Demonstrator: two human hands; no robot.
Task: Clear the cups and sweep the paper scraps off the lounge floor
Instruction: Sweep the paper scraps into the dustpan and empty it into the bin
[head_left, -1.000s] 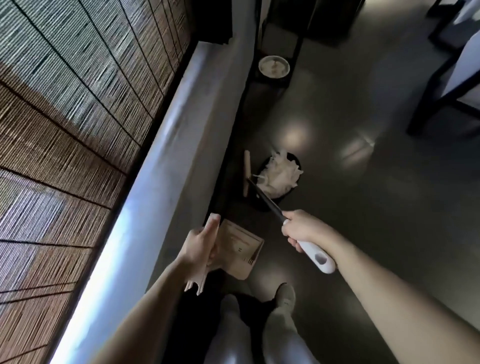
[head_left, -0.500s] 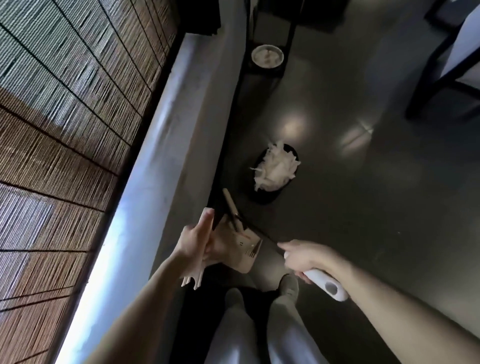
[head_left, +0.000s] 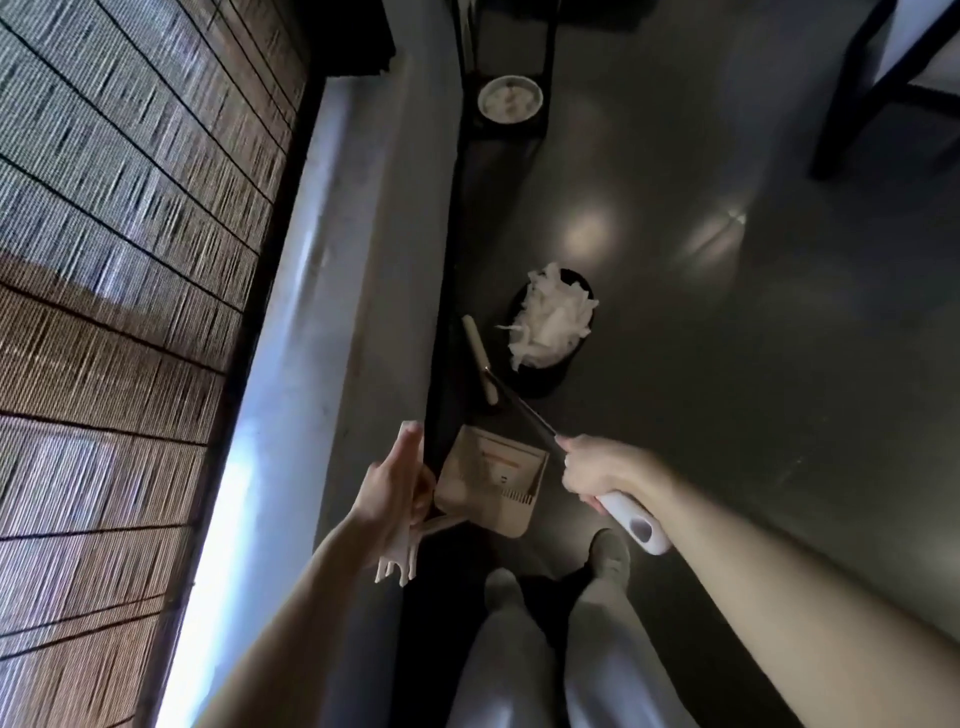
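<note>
My left hand (head_left: 392, 493) holds the beige dustpan (head_left: 493, 483) by its handle, fingers stretched upward, thumb side hidden. The pan hangs just above the dark floor, in front of my feet. My right hand (head_left: 597, 470) grips the broom's white handle (head_left: 636, 525); its thin dark shaft runs up-left to the beige broom head (head_left: 480, 364) at the foot of the wall. A black bin (head_left: 550, 332) heaped with white paper scraps (head_left: 553, 314) stands just right of the broom head.
A grey wall ledge (head_left: 332, 291) and woven blind (head_left: 119, 260) run along the left. A white bowl-like container (head_left: 510, 98) sits on a low dark stand farther ahead. Dark chair legs (head_left: 852, 88) stand at the top right. Glossy floor (head_left: 727, 364) spreads right.
The broom head has swung back out from the dustpan toward the wall beside the bin, and my right hand has risen a little. My left hand keeps the dustpan almost still.
</note>
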